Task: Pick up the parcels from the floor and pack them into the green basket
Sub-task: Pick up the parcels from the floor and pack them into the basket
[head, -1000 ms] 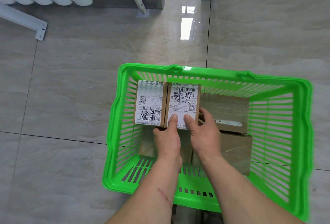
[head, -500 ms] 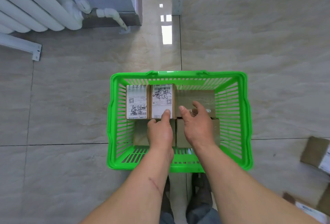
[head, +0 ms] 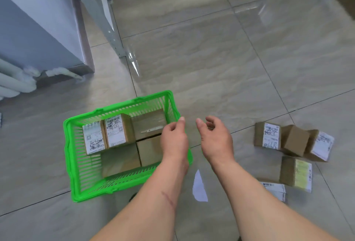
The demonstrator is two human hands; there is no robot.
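Head view: both hands, left (head: 173, 138) and right (head: 214, 138), have left the packed green slatted plastic basket (head: 76, 164), fingers released and empty, swinging toward the brown cardboard parcels (head: 292, 142) remaining on the floor to the right.

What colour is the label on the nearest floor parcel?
Pale yellow label on a brown parcel, head view.

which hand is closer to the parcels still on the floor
Right. The right hand hangs empty over bare tile, just left of the floor parcels. The left hand is farther, over the green basket's right edge.
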